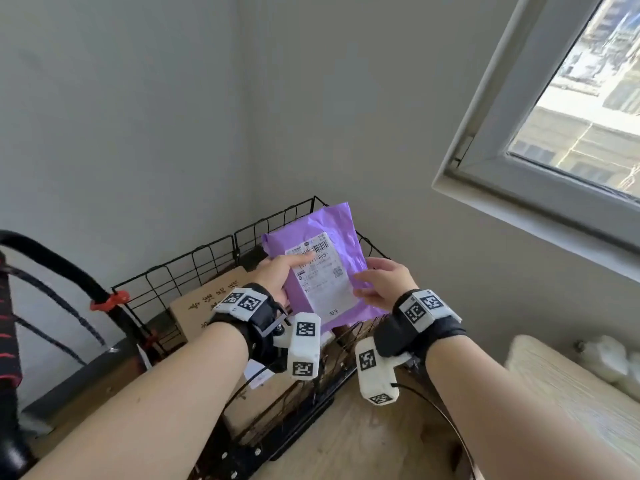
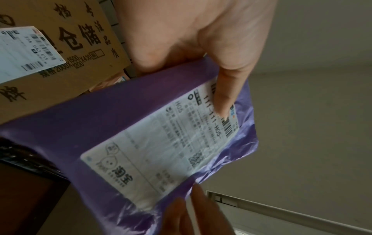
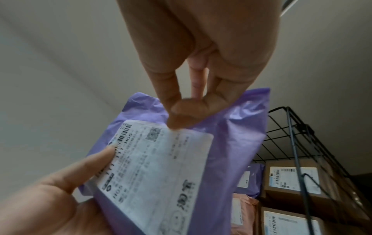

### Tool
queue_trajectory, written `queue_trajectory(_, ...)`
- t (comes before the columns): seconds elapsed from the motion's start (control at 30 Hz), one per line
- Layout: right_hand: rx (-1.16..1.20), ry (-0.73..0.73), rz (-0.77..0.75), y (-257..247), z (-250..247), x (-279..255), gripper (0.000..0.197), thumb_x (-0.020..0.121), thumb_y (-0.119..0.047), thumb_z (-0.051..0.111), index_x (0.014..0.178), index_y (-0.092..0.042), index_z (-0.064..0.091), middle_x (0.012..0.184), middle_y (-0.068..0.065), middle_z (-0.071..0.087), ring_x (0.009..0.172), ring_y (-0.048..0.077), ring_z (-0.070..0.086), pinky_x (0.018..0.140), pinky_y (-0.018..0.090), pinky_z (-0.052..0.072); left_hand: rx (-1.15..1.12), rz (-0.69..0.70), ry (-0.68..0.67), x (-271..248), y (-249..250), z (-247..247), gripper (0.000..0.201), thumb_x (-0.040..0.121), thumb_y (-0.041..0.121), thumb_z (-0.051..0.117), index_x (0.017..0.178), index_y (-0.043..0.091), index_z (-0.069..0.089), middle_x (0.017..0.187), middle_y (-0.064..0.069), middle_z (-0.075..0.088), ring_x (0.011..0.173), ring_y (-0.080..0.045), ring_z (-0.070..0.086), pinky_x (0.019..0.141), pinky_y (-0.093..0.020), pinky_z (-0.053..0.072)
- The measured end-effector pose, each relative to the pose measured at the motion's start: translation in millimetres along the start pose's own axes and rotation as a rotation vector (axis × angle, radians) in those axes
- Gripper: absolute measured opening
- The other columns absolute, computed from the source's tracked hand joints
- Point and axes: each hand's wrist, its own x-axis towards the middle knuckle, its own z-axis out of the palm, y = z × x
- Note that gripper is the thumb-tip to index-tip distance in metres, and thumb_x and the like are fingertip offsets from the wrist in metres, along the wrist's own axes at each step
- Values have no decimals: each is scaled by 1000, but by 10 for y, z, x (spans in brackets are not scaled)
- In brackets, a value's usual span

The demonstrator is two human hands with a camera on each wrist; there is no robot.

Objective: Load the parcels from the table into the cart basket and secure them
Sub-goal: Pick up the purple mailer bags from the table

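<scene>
Purple mailer bag (image 1: 323, 251) held up over the wire cart basket (image 1: 214, 251), white shipping label (image 1: 320, 275) facing the camera. Left hand (image 1: 277, 275) grip: thumb pressed flat on the label's top edge, fingers behind the bag — holding it. Right hand (image 1: 384, 282) grip: thumb and fingertips pinching the bag's right edge, next to the label; right wrist view confirms the pinch. Bag is above the basket rim, not resting on anything. Inside the basket: a brown cardboard box (image 1: 204, 303) with black printed characters, plus more labelled boxes (image 3: 293, 179), another purple bag (image 3: 249, 179) and a pink bag (image 3: 243, 213) stacked low. Black cart handle (image 1: 59, 261) at left, window (image 1: 571, 109) upper right.
</scene>
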Motion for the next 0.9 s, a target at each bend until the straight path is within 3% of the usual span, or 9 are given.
queue_trajectory(0.13,-3,-6,-2,-163,280,435,10,86,-2,63,86,-12,61,72,6,61,40,8,59,47,20,54,32,-62,-51,386,188,-85,36,74,2,72,109,0,65,88,-15,73,68,-24,73,54,-31,55)
queue_trajectory(0.23,-43,47,11,-170,423,764,21,87,0,61,70,-11,56,65,8,57,36,7,54,46,21,54,59,-50,-47,665,283,-195,38,77,-2,68,114,2,61,90,-13,70,69,-21,70,50,-26,53)
queue_trajectory(0.33,-89,18,45,-132,506,1047,23,89,-1,57,70,-13,54,66,6,61,42,8,59,47,23,55,102,-36,2,942,301,-330,37,77,2,69,113,7,61,93,-8,69,79,-18,67,65,-30,48)
queue_trajectory(0.47,-168,9,119,-19,591,1450,23,89,1,55,69,-12,51,67,8,59,52,17,59,50,26,53,212,-71,84,1351,247,-508,14,76,15,68,89,17,64,110,-11,64,103,-23,58,87,-40,45)
queue_trajectory(0.53,-213,3,186,82,636,1664,23,88,2,52,69,-11,50,65,9,56,46,17,59,44,23,51,255,-103,101,1547,162,-595,27,74,23,68,100,17,64,123,-6,59,113,-21,55,91,-40,47)
queue_trajectory(0.6,-255,-7,259,238,685,1887,25,86,3,50,66,-11,48,59,9,53,37,16,57,40,20,48,260,-142,128,1702,72,-652,39,78,26,67,115,19,60,125,-3,57,116,-19,52,85,-36,45)
queue_trajectory(0.73,-368,-71,396,631,792,2383,27,83,5,46,61,-11,45,42,5,50,36,18,57,45,21,46,274,-259,215,2082,-186,-749,33,90,20,56,122,15,52,123,-5,58,109,-16,54,81,-33,42)
queue_trajectory(0.83,-409,-151,486,946,840,2728,24,84,3,50,65,-10,48,58,8,56,41,18,60,55,27,52,278,-332,256,2388,-411,-757,28,92,18,54,120,14,53,119,-5,58,91,-10,55,66,-28,42)
queue_trajectory(0.9,-421,-203,515,1157,854,2909,23,86,-4,55,68,-15,47,76,7,58,51,15,63,59,24,54,287,-400,276,2587,-568,-759,17,92,19,54,108,15,56,116,-4,57,95,-11,55,79,-32,45)
